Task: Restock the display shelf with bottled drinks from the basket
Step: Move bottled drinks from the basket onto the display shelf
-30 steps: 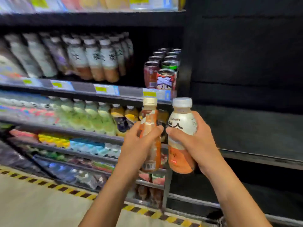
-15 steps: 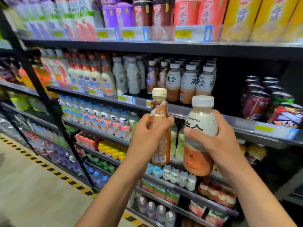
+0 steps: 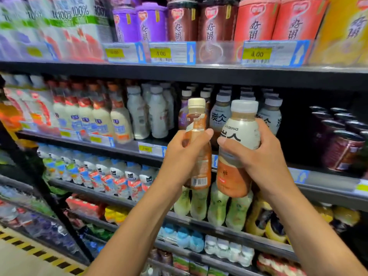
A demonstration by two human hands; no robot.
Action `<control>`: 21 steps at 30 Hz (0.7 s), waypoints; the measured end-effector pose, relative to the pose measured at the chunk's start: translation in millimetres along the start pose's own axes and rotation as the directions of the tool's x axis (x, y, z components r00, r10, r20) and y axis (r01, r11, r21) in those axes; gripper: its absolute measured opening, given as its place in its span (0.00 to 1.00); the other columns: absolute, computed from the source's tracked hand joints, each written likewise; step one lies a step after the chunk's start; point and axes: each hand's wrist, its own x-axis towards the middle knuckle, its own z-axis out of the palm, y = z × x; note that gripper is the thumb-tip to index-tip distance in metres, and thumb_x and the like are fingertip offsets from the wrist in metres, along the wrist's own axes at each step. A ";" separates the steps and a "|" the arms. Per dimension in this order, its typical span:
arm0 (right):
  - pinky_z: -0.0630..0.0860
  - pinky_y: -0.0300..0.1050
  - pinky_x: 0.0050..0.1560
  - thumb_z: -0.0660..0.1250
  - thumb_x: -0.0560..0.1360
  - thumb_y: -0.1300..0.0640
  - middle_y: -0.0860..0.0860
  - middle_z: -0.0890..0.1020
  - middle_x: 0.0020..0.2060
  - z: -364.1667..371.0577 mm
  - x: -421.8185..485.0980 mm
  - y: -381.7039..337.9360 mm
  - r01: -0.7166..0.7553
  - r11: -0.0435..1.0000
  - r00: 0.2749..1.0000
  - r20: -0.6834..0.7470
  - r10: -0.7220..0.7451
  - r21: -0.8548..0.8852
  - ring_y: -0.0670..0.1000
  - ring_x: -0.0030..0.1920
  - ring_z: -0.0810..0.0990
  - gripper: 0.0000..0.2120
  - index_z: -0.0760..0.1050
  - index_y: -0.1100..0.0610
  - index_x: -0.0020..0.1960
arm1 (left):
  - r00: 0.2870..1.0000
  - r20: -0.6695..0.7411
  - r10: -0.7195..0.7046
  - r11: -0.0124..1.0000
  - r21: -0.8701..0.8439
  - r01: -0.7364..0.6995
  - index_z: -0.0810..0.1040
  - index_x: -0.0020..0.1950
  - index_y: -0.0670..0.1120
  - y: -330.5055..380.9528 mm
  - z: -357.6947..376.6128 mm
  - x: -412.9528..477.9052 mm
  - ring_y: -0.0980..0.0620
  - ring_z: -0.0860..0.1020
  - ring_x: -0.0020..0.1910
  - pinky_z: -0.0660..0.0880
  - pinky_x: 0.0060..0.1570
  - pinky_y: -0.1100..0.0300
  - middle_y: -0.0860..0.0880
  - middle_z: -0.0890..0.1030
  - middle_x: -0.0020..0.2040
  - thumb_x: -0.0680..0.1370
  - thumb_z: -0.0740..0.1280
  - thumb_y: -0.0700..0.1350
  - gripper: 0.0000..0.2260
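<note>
My left hand (image 3: 182,156) grips a slim orange-brown bottle (image 3: 199,144) with a cream cap, held upright. My right hand (image 3: 256,156) grips a wider bottle (image 3: 238,136) with a white label, a white cap and brown liquid below. Both bottles are raised side by side in front of the display shelf (image 3: 151,149), level with a row of matching white-label bottles (image 3: 221,114) standing on it. The basket is out of view.
Milk-style bottles (image 3: 121,122) fill the shelf to the left and dark cans (image 3: 342,148) stand to the right. Tall cans (image 3: 256,22) line the shelf above. Lower shelves hold green bottles (image 3: 217,208) and small packs. A yellow-black floor stripe (image 3: 39,253) runs at lower left.
The view has swung left and up, from the shelf's dark right end to its stocked middle. Both hands kept their bottles and rose toward the white-label row.
</note>
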 end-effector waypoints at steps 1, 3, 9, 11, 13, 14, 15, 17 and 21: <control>0.76 0.33 0.36 0.79 0.67 0.54 0.45 0.83 0.41 4.3 7.3 2.3 0.003 1.000 1.000 -0.023 -0.003 -0.007 0.40 0.38 0.81 0.15 0.76 0.50 0.50 | 1.000 0.020 -0.007 1.000 -0.003 0.007 0.79 0.53 0.50 -0.4 -1.6 9.6 0.46 0.84 0.51 0.80 0.55 0.45 0.47 0.85 0.49 0.73 0.74 0.56 0.14; 0.77 0.35 0.37 0.79 0.67 0.53 0.44 0.84 0.40 11.9 21.4 5.7 0.002 1.000 0.997 -0.079 -0.004 -0.024 0.40 0.38 0.81 0.16 0.76 0.48 0.50 | 0.997 0.068 -0.023 1.000 -0.008 0.024 0.78 0.54 0.50 0.7 -3.7 28.1 0.45 0.84 0.51 0.80 0.55 0.43 0.45 0.84 0.51 0.73 0.74 0.53 0.14; 0.82 0.50 0.46 0.79 0.65 0.46 0.43 0.83 0.41 26.9 51.4 13.6 -0.044 0.983 0.985 -0.173 0.012 -0.177 0.43 0.42 0.82 0.18 0.74 0.45 0.48 | 0.990 0.139 -0.009 1.000 0.027 0.005 0.72 0.54 0.47 8.9 -7.5 71.8 0.55 0.80 0.38 0.77 0.38 0.56 0.50 0.79 0.43 0.71 0.70 0.46 0.15; 0.81 0.51 0.47 0.79 0.64 0.45 0.43 0.82 0.41 33.2 60.5 17.4 -0.071 0.974 0.977 -0.213 0.024 -0.215 0.44 0.42 0.82 0.19 0.72 0.45 0.47 | 0.990 0.141 -0.011 0.998 0.059 0.003 0.70 0.51 0.48 8.8 -9.2 87.7 0.56 0.79 0.38 0.75 0.36 0.57 0.52 0.76 0.42 0.73 0.69 0.46 0.11; 0.80 0.50 0.46 0.79 0.63 0.44 0.44 0.81 0.41 41.4 68.1 21.4 -0.101 0.956 0.969 -0.247 0.031 -0.276 0.45 0.42 0.81 0.20 0.70 0.46 0.44 | 0.989 0.143 -0.033 0.994 0.112 0.017 0.69 0.48 0.47 8.1 -10.8 100.7 0.54 0.76 0.40 0.72 0.37 0.58 0.52 0.73 0.41 0.74 0.68 0.46 0.09; 0.79 0.49 0.44 0.79 0.63 0.43 0.44 0.80 0.41 45.9 71.6 23.7 -0.122 0.946 0.964 -0.264 0.040 -0.300 0.45 0.42 0.80 0.21 0.70 0.47 0.44 | 0.988 0.147 -0.041 0.990 0.141 0.020 0.69 0.46 0.46 7.1 -11.9 106.7 0.54 0.75 0.40 0.71 0.37 0.59 0.51 0.73 0.40 0.75 0.69 0.45 0.08; 0.78 0.49 0.44 0.79 0.63 0.42 0.46 0.80 0.41 50.2 75.1 25.9 -0.147 0.937 0.958 -0.281 0.055 -0.317 0.47 0.42 0.80 0.21 0.71 0.49 0.44 | 0.986 0.157 -0.053 0.987 0.157 0.028 0.71 0.43 0.44 4.5 -13.4 112.9 0.52 0.75 0.39 0.71 0.37 0.59 0.49 0.74 0.39 0.75 0.69 0.43 0.07; 0.78 0.49 0.42 0.79 0.62 0.40 0.50 0.82 0.41 58.2 83.4 30.0 -0.196 0.918 0.947 -0.309 0.086 -0.346 0.51 0.41 0.80 0.24 0.76 0.56 0.45 | 0.981 0.173 -0.087 0.986 0.154 0.060 0.78 0.45 0.35 -2.4 -15.8 124.4 0.48 0.79 0.40 0.73 0.39 0.58 0.42 0.79 0.39 0.74 0.70 0.40 0.08; 0.70 0.45 0.31 0.78 0.63 0.40 0.48 0.77 0.28 65.2 98.2 41.3 -0.278 0.899 0.930 -0.329 0.164 -0.339 0.49 0.30 0.73 0.22 0.74 0.57 0.32 | 0.990 0.103 -0.099 0.985 0.148 0.083 0.78 0.57 0.41 -17.8 -16.0 145.0 0.50 0.82 0.42 0.77 0.40 0.61 0.45 0.84 0.46 0.72 0.74 0.39 0.15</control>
